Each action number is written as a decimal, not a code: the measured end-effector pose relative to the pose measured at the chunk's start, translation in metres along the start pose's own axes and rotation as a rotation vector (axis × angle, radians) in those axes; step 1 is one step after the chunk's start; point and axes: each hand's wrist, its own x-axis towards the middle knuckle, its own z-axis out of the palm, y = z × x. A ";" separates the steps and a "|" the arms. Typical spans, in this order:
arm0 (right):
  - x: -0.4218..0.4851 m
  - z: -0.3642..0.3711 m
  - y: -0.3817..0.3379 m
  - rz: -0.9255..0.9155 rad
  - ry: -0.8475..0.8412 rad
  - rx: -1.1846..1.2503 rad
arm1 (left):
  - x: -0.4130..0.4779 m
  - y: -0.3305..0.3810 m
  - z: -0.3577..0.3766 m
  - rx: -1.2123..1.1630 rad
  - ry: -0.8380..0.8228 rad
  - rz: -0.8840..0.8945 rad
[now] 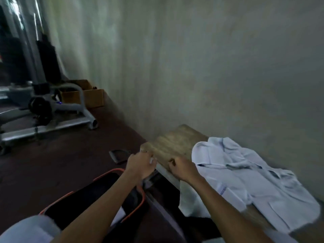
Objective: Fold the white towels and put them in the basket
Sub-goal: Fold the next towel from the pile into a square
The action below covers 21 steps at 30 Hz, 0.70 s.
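Observation:
White cloth [245, 176], crumpled and spread out, lies on the wooden table [171, 142] at the right, and one part hangs over the front edge. A black basket with an orange rim [138, 206] stands on the floor at the lower left, under my left forearm; a bit of white cloth [119, 216] shows inside it. My left hand [140, 163] hovers just off the table's left corner with its fingers loosely curled. My right hand [182, 168] is over the table's front edge, just left of the white cloth, also loosely curled. Neither hand visibly holds anything. The frame is motion-blurred.
A grey wall runs close behind the table. A dark flat object [119, 156] lies on the brown floor beyond the basket. Grey exercise equipment [52, 113] and cardboard boxes [87, 97] stand at the far left.

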 end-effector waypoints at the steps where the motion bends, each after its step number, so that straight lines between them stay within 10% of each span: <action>1: -0.010 -0.010 0.014 0.025 0.026 -0.020 | 0.002 0.017 0.001 -0.002 -0.024 0.023; 21: -0.107 -0.012 0.182 0.390 0.116 0.001 | -0.006 0.158 0.127 -0.090 -0.424 0.115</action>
